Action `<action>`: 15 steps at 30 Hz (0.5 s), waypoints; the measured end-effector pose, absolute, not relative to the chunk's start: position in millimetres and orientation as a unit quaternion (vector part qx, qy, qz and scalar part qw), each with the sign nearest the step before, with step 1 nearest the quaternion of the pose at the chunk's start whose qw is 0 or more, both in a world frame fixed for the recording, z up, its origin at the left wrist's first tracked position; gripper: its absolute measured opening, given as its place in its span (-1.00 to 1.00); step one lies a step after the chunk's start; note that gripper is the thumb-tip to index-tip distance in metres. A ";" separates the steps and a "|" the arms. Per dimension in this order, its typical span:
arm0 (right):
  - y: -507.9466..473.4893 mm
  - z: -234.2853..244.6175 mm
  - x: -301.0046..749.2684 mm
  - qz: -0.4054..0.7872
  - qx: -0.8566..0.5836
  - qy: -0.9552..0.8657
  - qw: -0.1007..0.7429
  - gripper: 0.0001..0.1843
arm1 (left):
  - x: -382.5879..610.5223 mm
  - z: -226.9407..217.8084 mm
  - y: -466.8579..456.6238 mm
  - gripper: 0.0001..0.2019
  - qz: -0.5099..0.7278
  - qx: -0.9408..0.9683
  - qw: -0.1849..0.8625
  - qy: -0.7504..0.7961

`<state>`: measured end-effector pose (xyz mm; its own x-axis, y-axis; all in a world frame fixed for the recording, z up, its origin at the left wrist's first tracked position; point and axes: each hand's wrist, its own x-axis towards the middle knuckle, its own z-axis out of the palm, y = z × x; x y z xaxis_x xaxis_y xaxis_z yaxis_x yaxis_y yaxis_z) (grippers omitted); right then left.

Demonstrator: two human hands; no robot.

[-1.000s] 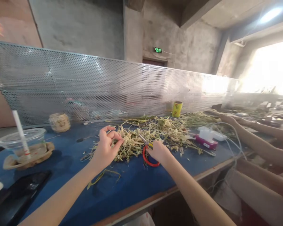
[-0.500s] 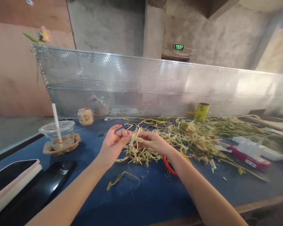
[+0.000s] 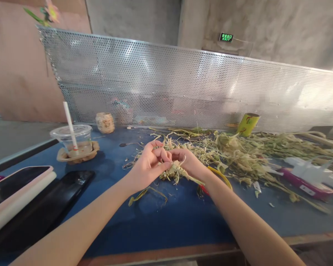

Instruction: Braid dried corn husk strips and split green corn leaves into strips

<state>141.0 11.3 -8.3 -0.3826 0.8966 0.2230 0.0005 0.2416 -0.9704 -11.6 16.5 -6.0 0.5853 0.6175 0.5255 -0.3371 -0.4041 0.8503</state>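
My left hand (image 3: 148,166) and my right hand (image 3: 190,162) meet over the blue table (image 3: 169,218), fingers pinched together on a small bundle of dried pale plant strips (image 3: 174,170). A larger heap of the same dried stems (image 3: 238,153) spreads to the right of my hands. Scissors with red and yellow handles (image 3: 220,176) lie on the table under my right wrist, partly hidden by it. A loose curled strip (image 3: 144,194) lies below my left hand.
A plastic cup with a straw (image 3: 74,140) stands at the left, with two phones (image 3: 30,192) nearer me. A small woven jar (image 3: 105,122) and a yellow tube (image 3: 246,125) stand by the perforated metal screen (image 3: 183,85). A pink and white device (image 3: 305,177) lies at right.
My right hand left the scissors on the table and joined my left hand on the plant strips. The view swung left and down; the other person's arms at right are out of view.
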 end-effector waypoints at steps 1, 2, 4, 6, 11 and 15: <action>11.8 -9.5 142.0 0.516 -0.346 -0.653 0.433 -0.83 | -11.4 -6.1 16.4 -0.69 0.441 0.716 0.532 0.101; 11.9 -10.4 142.5 0.524 -0.348 -0.649 0.427 -0.82 | -11.2 -6.2 16.3 -0.70 0.436 0.721 0.529 0.105; 10.9 -11.2 142.0 0.549 -0.349 -0.634 0.418 -0.82 | -10.4 -6.6 15.6 -0.71 0.428 0.729 0.523 0.109; 9.7 -11.6 140.3 0.573 -0.349 -0.610 0.422 -0.82 | -9.6 -6.9 14.4 -0.72 0.423 0.737 0.514 0.114; 10.6 -13.8 138.6 0.590 -0.375 -0.579 0.420 -0.87 | -6.3 -8.4 9.3 -0.73 0.414 0.748 0.507 0.110; 11.0 -15.8 139.6 0.580 -0.393 -0.586 0.407 -0.88 | -0.8 -11.2 5.1 -0.76 0.404 0.772 0.478 0.115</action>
